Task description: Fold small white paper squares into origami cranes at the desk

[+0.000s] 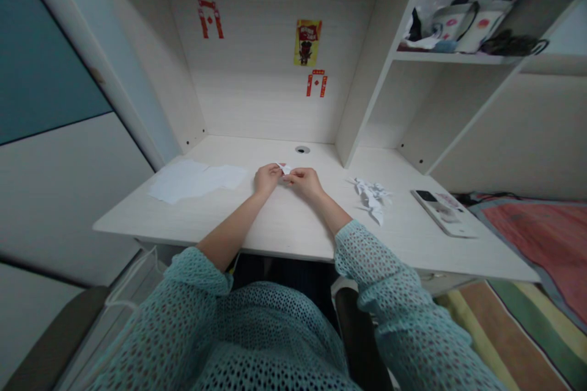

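Over the desk (293,229), the left hand (267,179) pinches a small white paper (286,169) at its left side. The right hand (306,181) grasps the paper's right side.

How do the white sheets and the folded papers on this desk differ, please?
The white sheets lie flat, while the folded papers are bent into pointed shapes. The white sheets spread wide; the folded papers sit in a compact heap. The white sheets are nearer the left hand, the folded papers nearer the right hand. Both are white and rest on the desk.
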A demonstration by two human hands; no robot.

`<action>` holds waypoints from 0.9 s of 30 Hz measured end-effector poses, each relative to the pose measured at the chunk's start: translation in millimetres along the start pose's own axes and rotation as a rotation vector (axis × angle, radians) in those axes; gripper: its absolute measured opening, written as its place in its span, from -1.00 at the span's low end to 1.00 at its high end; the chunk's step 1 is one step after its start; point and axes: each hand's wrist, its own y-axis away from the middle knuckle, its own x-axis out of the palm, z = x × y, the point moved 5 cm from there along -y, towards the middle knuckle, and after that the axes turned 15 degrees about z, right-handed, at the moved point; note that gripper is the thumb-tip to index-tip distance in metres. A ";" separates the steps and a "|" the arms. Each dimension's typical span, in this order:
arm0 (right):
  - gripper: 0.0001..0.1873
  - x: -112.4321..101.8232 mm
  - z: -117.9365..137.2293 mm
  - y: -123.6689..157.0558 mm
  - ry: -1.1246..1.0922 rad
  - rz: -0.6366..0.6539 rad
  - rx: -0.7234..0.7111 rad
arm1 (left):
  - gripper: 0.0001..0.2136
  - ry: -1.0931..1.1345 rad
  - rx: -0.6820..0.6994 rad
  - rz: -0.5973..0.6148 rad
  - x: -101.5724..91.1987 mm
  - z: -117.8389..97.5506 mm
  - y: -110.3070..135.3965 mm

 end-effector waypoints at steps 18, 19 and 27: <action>-0.56 -49.2 20.9 12.3 0.281 -0.430 -0.038 | -0.79 0.212 0.052 0.023 1.1 22.1 -14.7; -0.58 -50.5 19.0 11.2 0.300 -0.422 -0.031 | -0.79 0.226 0.052 0.030 2.0 22.6 -15.2; -0.72 -43.9 3.2 5.2 0.396 -0.336 0.037 | -0.84 0.222 0.118 0.077 4.5 10.7 -10.3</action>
